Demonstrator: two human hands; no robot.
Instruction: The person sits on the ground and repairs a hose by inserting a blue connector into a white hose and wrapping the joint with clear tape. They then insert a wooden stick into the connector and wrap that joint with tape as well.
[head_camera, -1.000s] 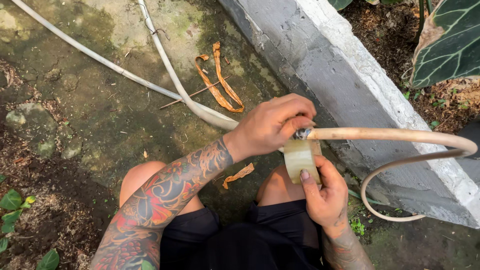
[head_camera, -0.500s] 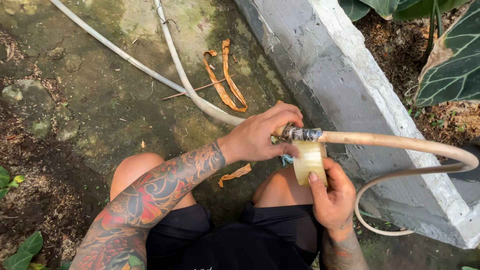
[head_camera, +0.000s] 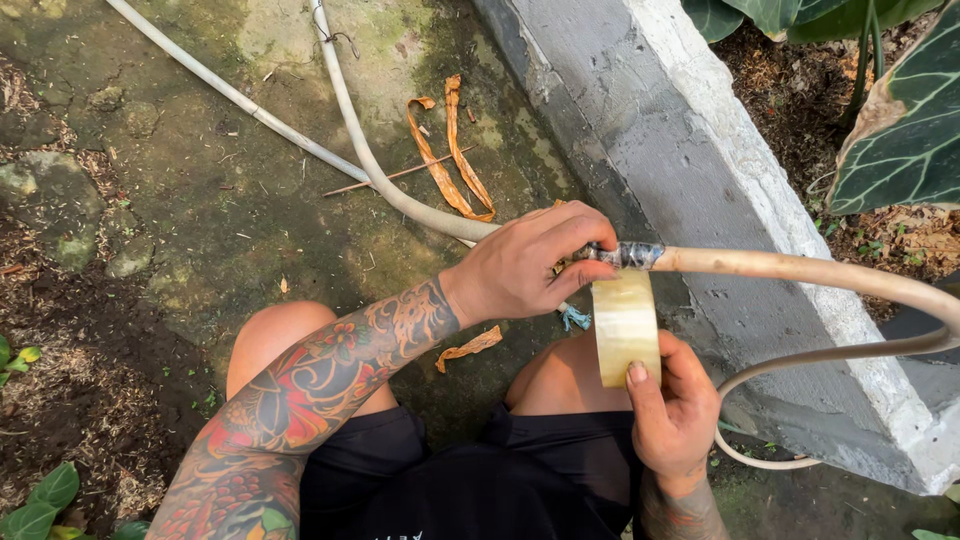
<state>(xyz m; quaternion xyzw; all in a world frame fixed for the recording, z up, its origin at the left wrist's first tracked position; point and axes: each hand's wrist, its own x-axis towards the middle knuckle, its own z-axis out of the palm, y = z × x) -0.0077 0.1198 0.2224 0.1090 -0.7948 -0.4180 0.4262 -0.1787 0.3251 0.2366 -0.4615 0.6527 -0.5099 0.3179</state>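
The left hand (head_camera: 530, 265) is gripping the hose (head_camera: 780, 268) at its taped joint, fingers curled tight, forearm angling up from the knee. Just below the hose, the right hand (head_camera: 675, 415) is pinching the tape roll (head_camera: 625, 325), wrist bent upward.

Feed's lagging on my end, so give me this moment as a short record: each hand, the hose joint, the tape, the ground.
left hand: gripping the hose beside the joint
right hand: holding the tape roll below the hose
joint: dark wrapped section, just past the left fingertips
tape: clear-yellowish strip runs from roll up to the joint
ground: mossy concrete with orange peeled strips and a thin stick
kerb: grey concrete edge, plants behind
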